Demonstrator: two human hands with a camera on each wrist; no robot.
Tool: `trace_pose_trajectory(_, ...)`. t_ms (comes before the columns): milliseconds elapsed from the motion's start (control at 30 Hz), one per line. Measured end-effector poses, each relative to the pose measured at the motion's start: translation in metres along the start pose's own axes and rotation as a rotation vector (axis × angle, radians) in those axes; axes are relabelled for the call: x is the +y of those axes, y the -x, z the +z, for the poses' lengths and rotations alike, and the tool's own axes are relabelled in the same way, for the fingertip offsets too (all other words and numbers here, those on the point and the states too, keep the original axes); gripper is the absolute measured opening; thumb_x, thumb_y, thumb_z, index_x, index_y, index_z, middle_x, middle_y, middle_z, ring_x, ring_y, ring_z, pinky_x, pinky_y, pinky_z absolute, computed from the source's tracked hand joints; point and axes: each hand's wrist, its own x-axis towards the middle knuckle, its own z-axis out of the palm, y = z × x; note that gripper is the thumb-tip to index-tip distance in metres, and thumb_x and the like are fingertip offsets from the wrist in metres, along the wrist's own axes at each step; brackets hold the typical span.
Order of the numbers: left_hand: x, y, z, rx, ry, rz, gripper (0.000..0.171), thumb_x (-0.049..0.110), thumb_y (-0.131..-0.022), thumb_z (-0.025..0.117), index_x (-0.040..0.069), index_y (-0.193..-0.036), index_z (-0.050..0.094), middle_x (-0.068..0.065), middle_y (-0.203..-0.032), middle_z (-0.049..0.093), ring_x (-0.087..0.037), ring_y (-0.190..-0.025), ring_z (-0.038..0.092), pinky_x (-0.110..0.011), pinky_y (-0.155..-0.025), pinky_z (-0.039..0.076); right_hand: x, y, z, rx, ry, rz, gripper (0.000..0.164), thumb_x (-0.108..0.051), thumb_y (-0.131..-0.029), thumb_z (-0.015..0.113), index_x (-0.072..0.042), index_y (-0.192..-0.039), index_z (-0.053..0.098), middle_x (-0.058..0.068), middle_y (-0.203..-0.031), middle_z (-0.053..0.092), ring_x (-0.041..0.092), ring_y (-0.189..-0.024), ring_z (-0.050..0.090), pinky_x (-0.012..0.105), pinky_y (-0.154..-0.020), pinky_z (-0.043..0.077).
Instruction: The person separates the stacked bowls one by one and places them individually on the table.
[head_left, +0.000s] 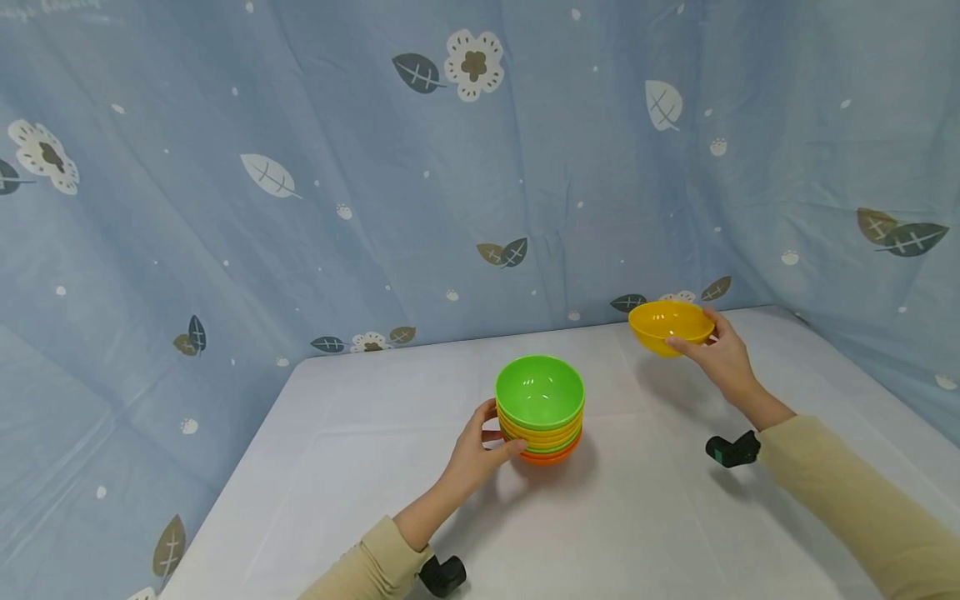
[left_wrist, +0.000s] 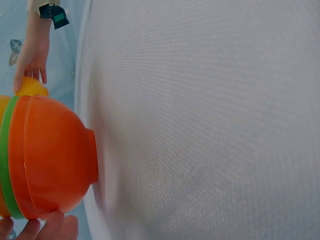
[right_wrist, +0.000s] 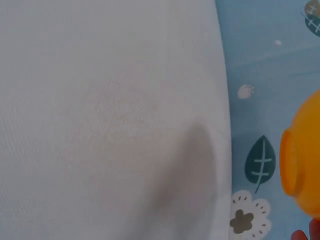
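- Table under white cloth. Far edge meets the blue curtain; curtain also hangs along the left and right sides.
- Bowl stack sits around mid-table, well in from the far edge. Can't tell if its foot touches the cloth.
- Room: broad stretch of cloth left of the stack. Decent gap on its right, up to the loose yellow bowl.
- Yellow bowl is up off the cloth near the far edge, right part of the table, opening upward, shadow below it. Tightest clearance is toward the curtain.
- Left hand: gripping the stack's left side, thumb on the near side, fingertips against the orange at the bottom.
- Right hand: pinching the yellow bowl by its right side, thumb at the near rim.
- Count, hands: two, both loaded. Beige sleeves, two.
- Count, black wrist units: two, one per wrist.
- Count, loose bowls: one, yellow.
- Count, stacks: one. Top down: one green bowl, several yellow rims, one more green rim, then orange. Rims nest too tight to number the yellows; can't tell if the orange is one or two.
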Motion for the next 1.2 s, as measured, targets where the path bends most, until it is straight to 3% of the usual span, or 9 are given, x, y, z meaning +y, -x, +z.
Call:
trace_pose_trajectory(233, 0.036, 0.014, -0.003, -0.02, 0.017, -0.017, 0.069, 0.018, -0.083, 0.068, 0.0, -0.138, 0.031, -0.021, -0.133, 0.041, -0.035, -0.108, 0.051, -0.04, -0.083, 0.05, 0.01, -0.006, 0.001, -0.006, 0.04, 0.057, 0.091, -0.04, -0.086, 0.06, 0.005, -0.144, 0.006, 0.03, -0.145, 0.017, 0.047, -0.125, 0.027, 0.058, -0.102, 0.027)
trace_pose_trajectory(400, 0.019, 0.007, -0.002, -0.015, 0.015, -0.007, 0.072, 0.02, -0.082, 0.069, 0.002, -0.139, 0.03, -0.019, -0.133, 0.041, -0.034, -0.107, 0.052, -0.039, -0.082, 0.051, 0.02, -0.012, 0.003, 0.028, 0.097, 0.106, 0.098, -0.052, -0.08, 0.062, 0.005, -0.143, 0.012, 0.03, -0.141, 0.024, 0.043, -0.121, 0.03, 0.054, -0.103, 0.028)
trace_pose_trajectory(567, 0.002, 0.001, 0.0, -0.013, 0.006, -0.007, 0.074, 0.024, -0.082, 0.069, 0.008, -0.141, 0.028, -0.014, -0.135, 0.041, -0.028, -0.108, 0.052, -0.036, -0.082, 0.051, 0.026, -0.013, 0.002, 0.012, 0.125, 0.128, 0.101, -0.052, -0.08, 0.063, 0.008, -0.142, 0.01, 0.033, -0.139, 0.025, 0.045, -0.12, 0.031, 0.057, -0.102, 0.029)
trace_pose_trajectory(633, 0.004, 0.001, 0.0, -0.017, 0.014, -0.006, 0.074, 0.023, -0.082, 0.069, 0.007, -0.141, 0.028, -0.015, -0.135, 0.041, -0.029, -0.108, 0.052, -0.038, -0.082, 0.051, 0.029, -0.013, 0.001, -0.004, 0.135, 0.12, 0.099, -0.049, -0.081, 0.062, 0.011, -0.141, 0.01, 0.035, -0.138, 0.025, 0.047, -0.119, 0.031, 0.058, -0.101, 0.028)
trace_pose_trajectory(867, 0.033, 0.014, -0.004, -0.026, 0.016, 0.002, 0.07, 0.017, -0.082, 0.068, -0.002, -0.138, 0.029, -0.022, -0.132, 0.042, -0.035, -0.107, 0.052, -0.04, -0.082, 0.051, 0.038, -0.016, -0.001, -0.056, 0.187, 0.155, 0.103, -0.053, -0.081, 0.06, 0.012, -0.14, 0.005, 0.037, -0.138, 0.021, 0.048, -0.12, 0.029, 0.059, -0.102, 0.026)
trace_pose_trajectory(1033, 0.038, 0.016, -0.005, -0.029, 0.015, -0.001, 0.07, 0.017, -0.083, 0.067, -0.001, -0.139, 0.029, -0.021, -0.132, 0.041, -0.035, -0.108, 0.052, -0.04, -0.083, 0.05, 0.041, -0.016, -0.004, -0.114, 0.203, 0.183, 0.106, -0.055, -0.082, 0.058, 0.013, -0.14, 0.001, 0.038, -0.14, 0.014, 0.05, -0.123, 0.024, 0.06, -0.103, 0.022)
trace_pose_trajectory(1200, 0.037, 0.016, -0.005, -0.025, 0.01, -0.003, 0.069, 0.018, -0.083, 0.067, -0.001, -0.138, 0.03, -0.022, -0.132, 0.041, -0.035, -0.108, 0.052, -0.041, -0.084, 0.05, 0.044, -0.016, -0.014, -0.264, 0.225, 0.172, 0.107, -0.049, -0.084, 0.059, 0.014, -0.138, -0.009, 0.039, -0.142, 0.0, 0.055, -0.127, 0.012, 0.065, -0.102, 0.014)
